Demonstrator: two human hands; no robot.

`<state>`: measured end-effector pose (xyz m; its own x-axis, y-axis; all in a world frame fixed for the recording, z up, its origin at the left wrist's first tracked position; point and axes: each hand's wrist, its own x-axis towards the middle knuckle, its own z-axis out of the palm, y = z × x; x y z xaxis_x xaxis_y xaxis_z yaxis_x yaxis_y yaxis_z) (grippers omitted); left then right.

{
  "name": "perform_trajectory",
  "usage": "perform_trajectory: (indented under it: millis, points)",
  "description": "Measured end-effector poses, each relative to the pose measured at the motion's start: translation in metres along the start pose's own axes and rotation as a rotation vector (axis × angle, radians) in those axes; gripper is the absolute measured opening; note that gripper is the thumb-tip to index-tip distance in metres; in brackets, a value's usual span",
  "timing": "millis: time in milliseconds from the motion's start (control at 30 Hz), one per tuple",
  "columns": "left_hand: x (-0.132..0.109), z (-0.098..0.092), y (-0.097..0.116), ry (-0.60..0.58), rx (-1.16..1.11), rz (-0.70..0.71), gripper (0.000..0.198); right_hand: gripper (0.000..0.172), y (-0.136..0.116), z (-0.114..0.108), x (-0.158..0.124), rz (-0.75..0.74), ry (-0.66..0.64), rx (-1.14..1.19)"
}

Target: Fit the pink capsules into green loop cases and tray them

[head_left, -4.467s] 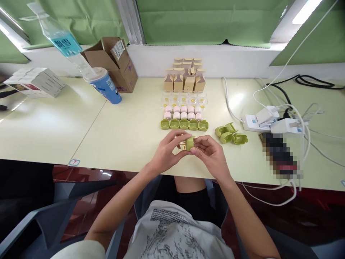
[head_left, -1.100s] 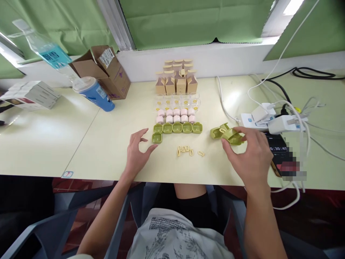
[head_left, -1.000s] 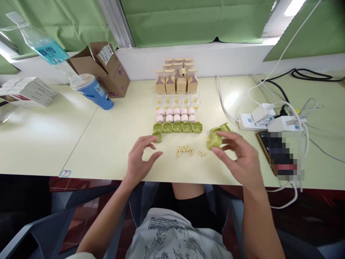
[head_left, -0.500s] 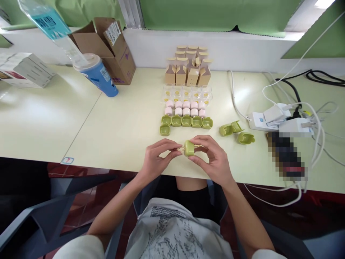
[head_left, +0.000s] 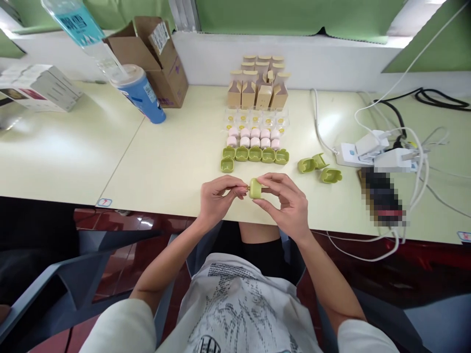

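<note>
Just above the table's front edge, a small glossy green plastic shell (head_left: 255, 189) is held sideways between my hands. My right hand (head_left: 290, 203) grips it, thumb below and index finger above, with the other fingers curled behind. The fingertips of my left hand (head_left: 217, 198) are pinched together at the shell's left side, on a thin yellowish strand whose exact kind is too small to tell. Beyond the hands stands a row of similar green shells (head_left: 255, 154), with one more shell (head_left: 227, 164) in front at its left end.
Behind the shells are pale pink rounded pieces (head_left: 255, 142), clear plastic pieces with yellow marks (head_left: 255, 119) and open small cartons (head_left: 248, 93). Several loose green shells (head_left: 331, 175) lie right, near a power strip (head_left: 351, 155), cables and a blurred phone-like object (head_left: 382, 196). A blue cup (head_left: 142, 98) stands left.
My left fingertips have closed in nearer the green shell, and less of the strand shows. The shell stays in my right hand. The whole view has shifted slightly.
</note>
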<state>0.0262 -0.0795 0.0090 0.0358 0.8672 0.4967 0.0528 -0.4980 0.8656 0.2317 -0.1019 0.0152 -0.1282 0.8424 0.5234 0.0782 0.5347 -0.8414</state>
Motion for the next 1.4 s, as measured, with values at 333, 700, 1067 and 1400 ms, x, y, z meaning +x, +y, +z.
perform_trajectory:
  millis: [333, 700, 1067, 1400]
  points:
    - [-0.002, 0.001, -0.002, 0.061, 0.018, 0.027, 0.007, 0.041, 0.005, 0.003, -0.001, -0.054, 0.004, -0.128]
    - [0.001, -0.001, -0.012, 0.039, -0.037, 0.061, 0.01, 0.04, 0.01, 0.008, 0.001, -0.018, 0.014, -0.022]
    - [0.014, -0.02, -0.032, -0.235, -0.327, -0.231, 0.051, 0.036, 0.002, 0.004, 0.003, 0.093, -0.114, 0.168]
    - [0.009, -0.018, -0.037, -0.26, -0.455, -0.379, 0.046, 0.018, 0.002, -0.002, 0.008, -0.115, -0.13, -0.117]
